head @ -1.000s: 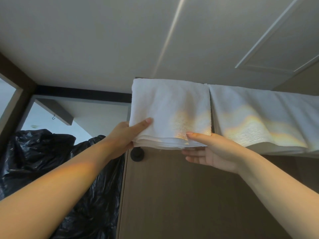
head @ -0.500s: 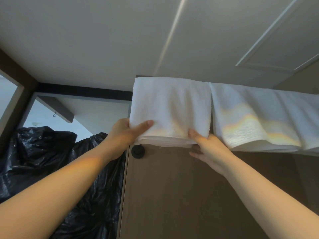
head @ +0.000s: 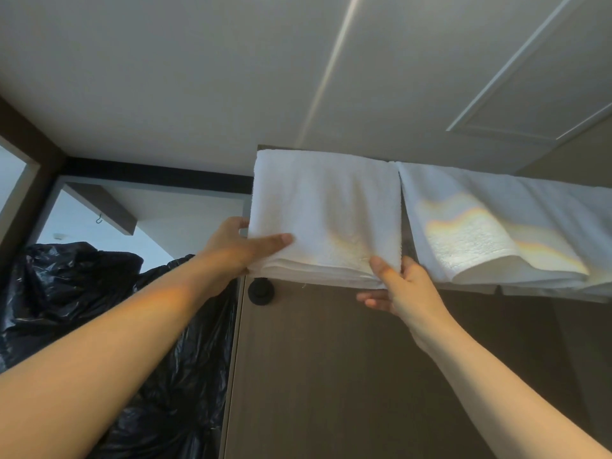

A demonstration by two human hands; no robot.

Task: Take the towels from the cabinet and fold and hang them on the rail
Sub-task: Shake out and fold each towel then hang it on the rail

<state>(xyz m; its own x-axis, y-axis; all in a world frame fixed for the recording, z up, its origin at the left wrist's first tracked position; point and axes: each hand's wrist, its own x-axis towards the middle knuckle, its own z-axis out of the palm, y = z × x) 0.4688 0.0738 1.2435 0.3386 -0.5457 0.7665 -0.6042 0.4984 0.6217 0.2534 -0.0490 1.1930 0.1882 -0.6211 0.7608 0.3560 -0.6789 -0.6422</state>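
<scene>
Two white towels hang side by side high on the wall. The near folded towel (head: 326,213) is draped over the rail, which is itself hidden under the cloth. A second towel (head: 496,226) sits just beside it on the right, edges nearly touching.

Left hand (head: 231,246): pinches the lower left corner, thumb across the front face and fingers behind. Right hand (head: 404,286): pinches the lower right corner, thumb on the face and fingers curled beneath the hem.

A corner held on each side likely lets the person level the hem and square the layers with the neighbouring towel. This looks like final straightening, not hanging.

A dark round fitting (head: 261,290) under the left corner is probably the rail's end mount. A black plastic bag (head: 99,293) is bunched at lower left, beside the brown panel (head: 331,376).

Against a second ago, the right hand has turned from lying flat under the hem, palm up, to a more upright pinch. The left-hand grip is unchanged, and the towel keeps its place on the rail.
</scene>
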